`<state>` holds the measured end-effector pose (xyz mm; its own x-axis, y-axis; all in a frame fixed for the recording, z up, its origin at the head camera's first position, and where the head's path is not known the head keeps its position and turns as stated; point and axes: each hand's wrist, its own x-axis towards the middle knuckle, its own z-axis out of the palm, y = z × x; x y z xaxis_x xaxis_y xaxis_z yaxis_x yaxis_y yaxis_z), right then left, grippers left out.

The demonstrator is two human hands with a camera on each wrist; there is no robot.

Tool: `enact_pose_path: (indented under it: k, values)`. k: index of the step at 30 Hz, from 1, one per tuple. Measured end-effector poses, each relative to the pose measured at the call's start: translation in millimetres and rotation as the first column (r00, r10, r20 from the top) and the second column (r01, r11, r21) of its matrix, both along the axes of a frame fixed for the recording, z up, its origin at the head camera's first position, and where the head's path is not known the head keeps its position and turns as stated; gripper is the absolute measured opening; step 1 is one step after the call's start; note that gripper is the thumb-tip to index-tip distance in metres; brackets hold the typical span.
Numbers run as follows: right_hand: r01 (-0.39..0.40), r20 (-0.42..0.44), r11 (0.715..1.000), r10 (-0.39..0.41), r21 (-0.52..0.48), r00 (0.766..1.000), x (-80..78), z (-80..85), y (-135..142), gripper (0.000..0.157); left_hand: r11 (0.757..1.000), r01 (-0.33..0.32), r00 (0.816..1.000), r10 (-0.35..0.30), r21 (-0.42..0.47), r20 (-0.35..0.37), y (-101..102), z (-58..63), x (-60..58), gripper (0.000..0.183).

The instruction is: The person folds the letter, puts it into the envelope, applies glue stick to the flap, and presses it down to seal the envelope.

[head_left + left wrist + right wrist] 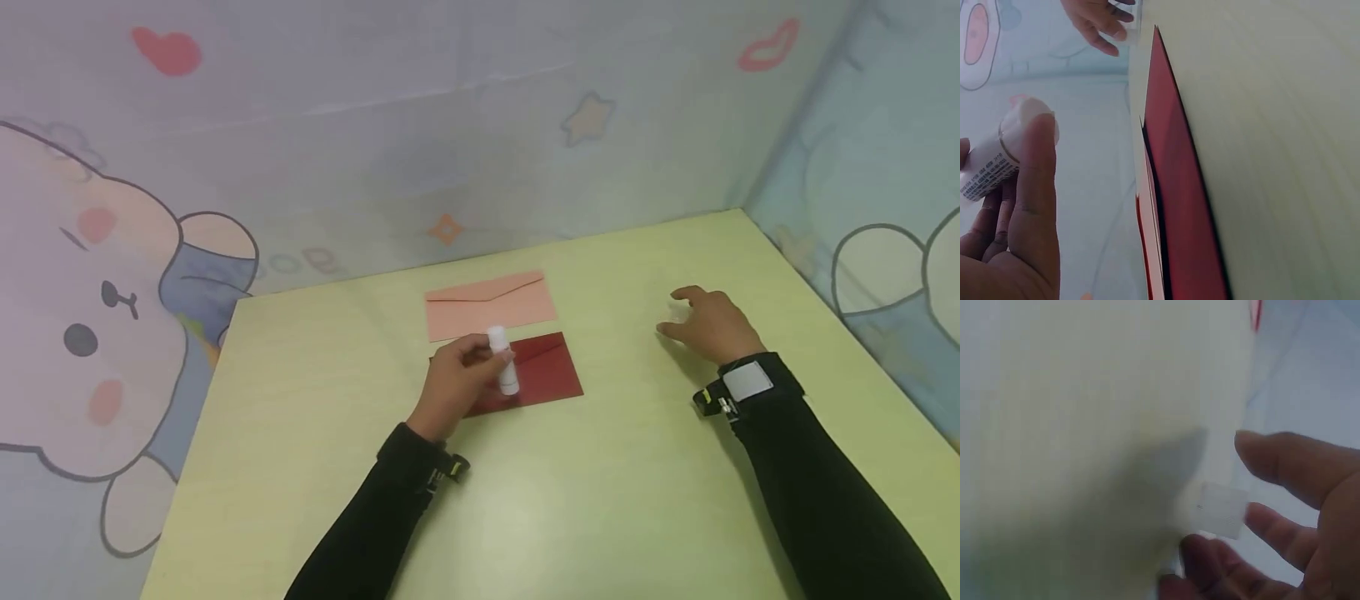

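Note:
My left hand (459, 379) holds a white glue stick (504, 367) over the red envelope, pinching it between thumb and fingers. Small printed text covers the lower part of the glue stick (991, 165) in the left wrist view. Beneath it the red envelope (551, 375) lies on the table, partly hidden by the hand. A pink envelope (487, 315) lies just behind the red one. Farther right, my right hand (716, 325) is spread low over the table, thumb and fingers apart around a small translucent cap-like piece (1222, 509). The thumb does not touch that piece.
The pale yellow table (600, 492) ends at a cartoon-printed backdrop (360, 150) behind and a similar side panel (885, 183) at right. Each wrist wears a strapped device, such as the right wrist device (747, 382).

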<state>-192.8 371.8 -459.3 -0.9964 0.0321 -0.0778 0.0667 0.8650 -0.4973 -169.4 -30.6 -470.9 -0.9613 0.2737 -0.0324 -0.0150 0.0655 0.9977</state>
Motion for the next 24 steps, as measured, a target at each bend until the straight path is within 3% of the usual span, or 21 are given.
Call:
enact_pose_path:
  k: [2, 6, 9, 11, 14, 16, 19, 24]
  values:
    - [-0.002, 0.024, 1.000, 0.001, 0.022, 1.000, -2.4, -5.3, 2.5, 0.063, 1.000, 0.020, 1.000, -0.020, -0.010, 0.003, -0.8, -1.2, 0.0, 0.035]
    - [0.009, -0.021, 1.000, -0.009, 0.005, 1.000, -2.8, -7.9, -7.5, 0.045, 0.998, 0.053, 0.999, -0.052, -0.027, 0.010, -2.9, -0.7, 1.1, 0.040]
    - [-0.074, -0.061, 0.995, 0.070, -0.069, 0.996, 0.0, 2.8, -28.6, 0.044, 0.997, 0.068, 0.998, -0.068, -0.036, 0.006, -3.8, 2.8, 1.6, 0.040]
    - [-0.183, -0.084, 0.972, 0.172, -0.146, 0.982, 5.9, 14.7, -48.1, 0.047, 0.995, 0.089, 0.996, -0.090, -0.038, -0.007, -1.1, 4.4, 2.5, 0.039]
    - [-0.336, -0.120, 0.906, 0.315, -0.258, 0.942, 14.9, 34.7, -83.6, 0.046, 0.991, 0.120, 0.992, -0.122, -0.057, -0.038, 3.8, 7.0, 2.8, 0.038]
    - [-0.399, -0.156, 0.872, 0.368, -0.284, 0.917, 20.2, 46.0, -103.9, 0.045, 0.988, 0.134, 0.988, -0.140, -0.081, -0.067, 7.8, 8.1, 2.8, 0.037]
    - [-0.426, -0.194, 0.863, 0.384, -0.272, 0.903, 24.5, 56.8, -122.8, 0.039, 0.984, 0.146, 0.984, -0.155, -0.103, -0.086, 12.6, 10.1, 4.6, 0.037]
    - [-0.465, -0.250, 0.855, 0.410, -0.230, 0.877, 25.0, 61.0, -133.7, 0.025, 0.982, 0.162, 0.980, -0.171, -0.095, -0.099, 15.4, 11.0, 5.5, 0.037]
